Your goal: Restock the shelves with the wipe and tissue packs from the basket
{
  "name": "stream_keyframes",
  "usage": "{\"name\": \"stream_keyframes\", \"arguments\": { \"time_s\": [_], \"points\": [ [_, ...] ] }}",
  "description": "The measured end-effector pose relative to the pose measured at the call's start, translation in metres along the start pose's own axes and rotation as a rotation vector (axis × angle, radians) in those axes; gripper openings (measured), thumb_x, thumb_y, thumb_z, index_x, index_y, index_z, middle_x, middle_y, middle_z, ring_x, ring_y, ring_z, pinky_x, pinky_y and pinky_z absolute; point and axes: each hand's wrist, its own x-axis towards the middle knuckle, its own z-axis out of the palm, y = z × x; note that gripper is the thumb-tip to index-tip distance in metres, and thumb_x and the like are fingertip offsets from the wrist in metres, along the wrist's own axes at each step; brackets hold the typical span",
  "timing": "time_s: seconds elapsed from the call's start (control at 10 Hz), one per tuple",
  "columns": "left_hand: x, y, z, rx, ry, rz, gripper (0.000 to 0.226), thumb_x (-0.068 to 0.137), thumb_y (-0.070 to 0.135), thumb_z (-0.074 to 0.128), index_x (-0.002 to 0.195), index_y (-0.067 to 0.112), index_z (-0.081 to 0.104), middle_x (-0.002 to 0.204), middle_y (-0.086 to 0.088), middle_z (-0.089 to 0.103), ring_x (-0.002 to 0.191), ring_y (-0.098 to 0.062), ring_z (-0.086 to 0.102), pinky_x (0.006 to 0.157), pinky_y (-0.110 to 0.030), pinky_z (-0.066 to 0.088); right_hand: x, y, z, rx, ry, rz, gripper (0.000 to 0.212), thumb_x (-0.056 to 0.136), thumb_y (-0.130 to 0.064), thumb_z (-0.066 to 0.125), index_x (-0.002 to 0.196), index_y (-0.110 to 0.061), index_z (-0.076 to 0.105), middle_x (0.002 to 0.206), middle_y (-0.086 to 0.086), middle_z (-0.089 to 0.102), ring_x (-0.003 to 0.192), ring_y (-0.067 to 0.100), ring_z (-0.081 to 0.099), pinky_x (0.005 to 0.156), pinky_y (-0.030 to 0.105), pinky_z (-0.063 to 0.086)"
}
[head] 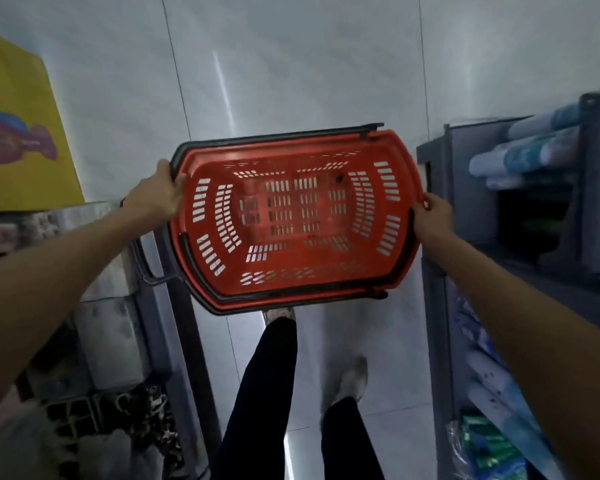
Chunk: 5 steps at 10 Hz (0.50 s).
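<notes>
Aisle, seen from above.

- Red basket (pixel 371 258) in centre frame, held off the floor (pixel 291 81) by its 2 short ends, mouth up and tipped slightly toward the person. Pale floor shows through the slotted bottom, and no pack is visible inside. I read it as emptied.
- Left hand (pixel 156 194) at centre left. Its fingers (pixel 177 181) curl over the rim and the folded dark handle, gripping that end.
- Right hand (pixel 433 216) at centre right. It is closed round the opposite rim, thumb on top; the fingers themselves are hidden.
- The 2-ended grip looks chosen to keep a wide, light basket level and steerable in a narrow gap. The handles lie flat, unused.
- Grey shelf unit (pixel 437 161) at the right edge, just beside the basket. Blue-white rolled packs (pixel 534 150) lie stacked on an upper tier, and green and blue packs (pixel 485 441) sit low at lower right. The dark bay between them is too dim to read.
- A yellow poster (pixel 21 133) is at upper left.
- Judgement: stocking looks about done, and the basket is probably on its way to be put away or refilled.
</notes>
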Motion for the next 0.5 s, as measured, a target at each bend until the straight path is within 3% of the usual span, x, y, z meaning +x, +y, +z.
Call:
{"name": "stream_keyframes", "arguments": {
  "time_s": [0.1, 0.2, 0.3, 0.4, 0.5],
  "points": [
    [0.026, -0.001, 0.011, -0.036, -0.082, -0.054, 0.061, 0.108, 0.049, 0.042, 0.139, -0.003, 0.039, 0.132, -0.033, 0.058, 0.119, -0.052, 0.057, 0.085, -0.046, 0.04, 0.003, -0.015, 0.02, 0.078, -0.053, 0.08, 0.05, 0.084, -0.028, 0.069, 0.134, -0.024, 0.06, 0.113, 0.003, 0.073, 0.097, 0.025, 0.072, 0.087, 0.042, 0.061],
    [0.035, 0.003, 0.007, -0.069, -0.077, -0.099, 0.064, 0.101, 0.053, 0.051, 0.143, 0.005, 0.044, 0.136, -0.024, 0.061, 0.12, -0.045, 0.06, 0.092, -0.046, 0.045, 0.002, -0.028, 0.027, 0.107, -0.109, 0.116, 0.057, 0.077, -0.024, 0.071, 0.132, -0.025, 0.058, 0.113, 0.003, 0.073, 0.099, 0.027, 0.073, 0.09, 0.048, 0.062],
    [0.015, 0.028, -0.016, -0.075, -0.123, -0.037, 0.058, 0.101, 0.044, 0.058, 0.149, 0.012, 0.045, 0.138, -0.018, 0.063, 0.118, -0.039, 0.064, 0.096, -0.043, 0.047, -0.02, -0.041, 0.021, 0.07, -0.196, 0.091, 0.046, 0.077, -0.021, 0.071, 0.122, -0.024, 0.062, 0.112, 0.003, 0.073, 0.103, 0.029, 0.072, 0.096, 0.051, 0.059],
    [-0.007, 0.052, -0.037, -0.015, -0.184, 0.065, 0.065, 0.099, 0.048, 0.062, 0.152, 0.017, 0.042, 0.135, -0.015, 0.066, 0.11, -0.035, 0.068, 0.098, -0.043, 0.05, -0.058, -0.062, -0.006, -0.001, -0.194, 0.009, 0.041, 0.081, -0.017, 0.07, 0.121, -0.024, 0.065, 0.113, 0.003, 0.074, 0.105, 0.028, 0.071, 0.098, 0.046, 0.058],
    [-0.027, 0.096, -0.069, 0.138, -0.23, 0.231, 0.094, 0.084, 0.075, 0.054, 0.158, 0.022, 0.032, 0.14, -0.014, 0.064, 0.115, -0.035, 0.068, 0.104, -0.049, 0.052, -0.101, -0.091, -0.038, -0.183, -0.211, -0.154, 0.043, 0.09, -0.02, 0.068, 0.133, -0.017, 0.063, 0.124, 0.011, 0.071, 0.116, 0.032, 0.066, 0.097, 0.036, 0.05]
  ]
}}
